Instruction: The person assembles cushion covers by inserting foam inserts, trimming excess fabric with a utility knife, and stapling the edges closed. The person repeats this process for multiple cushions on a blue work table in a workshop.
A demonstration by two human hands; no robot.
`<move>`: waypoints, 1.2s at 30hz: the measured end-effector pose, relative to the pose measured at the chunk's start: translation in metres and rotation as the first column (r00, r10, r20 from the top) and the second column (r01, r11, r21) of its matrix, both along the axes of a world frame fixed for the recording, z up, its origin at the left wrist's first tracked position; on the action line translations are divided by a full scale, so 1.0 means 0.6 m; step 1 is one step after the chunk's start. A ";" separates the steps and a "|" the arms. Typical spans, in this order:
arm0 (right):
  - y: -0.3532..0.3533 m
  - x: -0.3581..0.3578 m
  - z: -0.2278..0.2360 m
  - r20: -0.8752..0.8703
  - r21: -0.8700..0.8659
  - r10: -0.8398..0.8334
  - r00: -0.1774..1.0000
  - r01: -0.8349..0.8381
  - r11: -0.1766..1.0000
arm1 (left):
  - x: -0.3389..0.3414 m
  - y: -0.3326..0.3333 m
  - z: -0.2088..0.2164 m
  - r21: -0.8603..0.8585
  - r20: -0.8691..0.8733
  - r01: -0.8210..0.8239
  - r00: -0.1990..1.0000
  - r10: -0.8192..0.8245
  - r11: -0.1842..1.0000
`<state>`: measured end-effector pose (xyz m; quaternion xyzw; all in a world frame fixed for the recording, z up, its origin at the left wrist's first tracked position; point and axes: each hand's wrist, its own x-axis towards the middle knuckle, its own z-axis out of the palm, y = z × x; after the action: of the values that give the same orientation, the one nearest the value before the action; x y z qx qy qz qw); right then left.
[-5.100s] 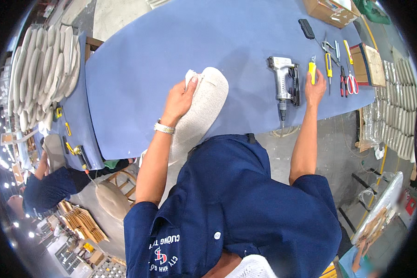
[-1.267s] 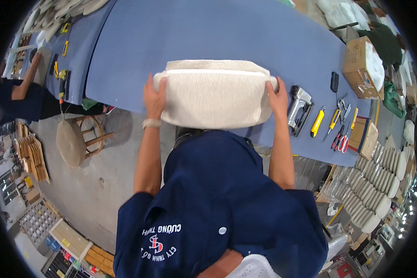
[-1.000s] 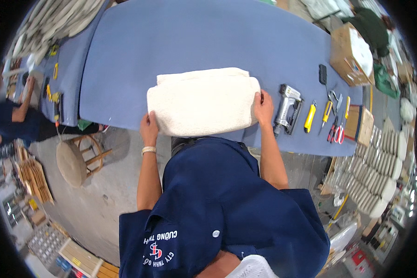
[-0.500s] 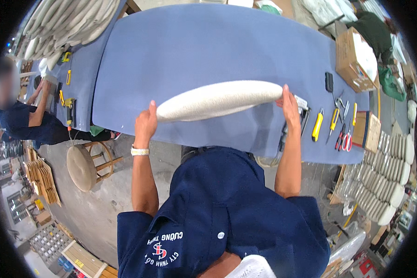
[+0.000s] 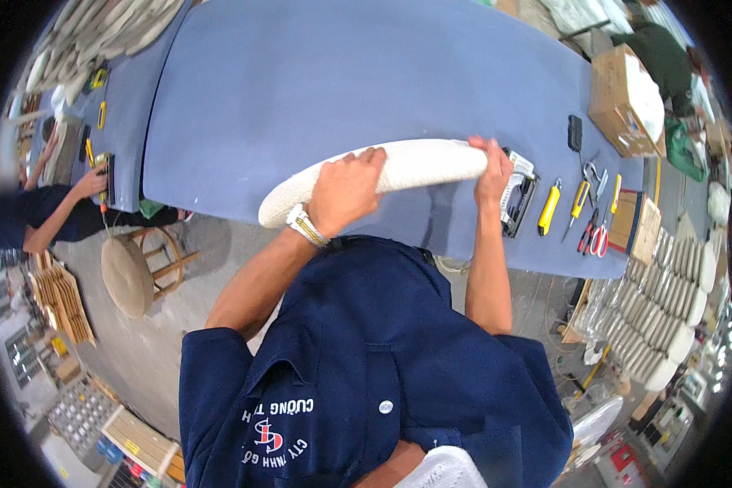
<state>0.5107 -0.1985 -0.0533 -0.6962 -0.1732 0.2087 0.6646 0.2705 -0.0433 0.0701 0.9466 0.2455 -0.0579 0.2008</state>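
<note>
A cream fabric-covered seat cushion [image 5: 427, 165] is held on edge over the near side of the blue table [image 5: 366, 73]. At its right end, my right hand [image 5: 493, 172] grips the rim, fingers behind and thumb toward me. My left hand [image 5: 346, 189] lies across the cushion left of its middle, with the fingers bent over the upper edge. The cushion's left end sticks out past my left wrist, and its far face is hidden. Just right of my right hand, a black and silver staple gun [image 5: 519, 191] lies on the table.
Right of the staple gun lie a yellow utility knife [image 5: 550, 207], a yellow-handled screwdriver [image 5: 578, 202], red-handled scissors [image 5: 599, 240] and a cardboard box [image 5: 618, 98]. At left, a co-worker's hand [image 5: 91, 182] holds another staple gun, near a round stool [image 5: 128, 276]. Cushions are stacked right [image 5: 667, 309].
My left hand has moved from the cushion's left end inward onto its body. The cushion has tilted, its left end lower and nearer me. The co-worker's hand has taken hold of the other staple gun.
</note>
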 end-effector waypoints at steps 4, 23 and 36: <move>0.105 0.037 0.052 0.122 0.170 -0.141 0.982 0.119 0.978 | 0.035 0.011 0.043 -0.077 0.019 -0.107 0.994 0.109 0.991; 0.175 0.084 0.022 0.033 0.195 -0.120 0.992 0.111 0.974 | 0.359 0.056 -0.114 -0.781 0.339 0.156 0.919 0.201 0.605; 0.111 -0.118 -0.012 0.361 0.231 -0.155 0.920 0.072 0.970 | 0.303 0.091 -0.240 -0.866 0.350 0.288 0.933 0.086 0.409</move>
<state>0.4398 -0.1321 -0.0602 -0.6569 -0.2780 0.0123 0.7007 0.4521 0.0115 -0.0739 0.6940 0.0774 -0.0290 0.7152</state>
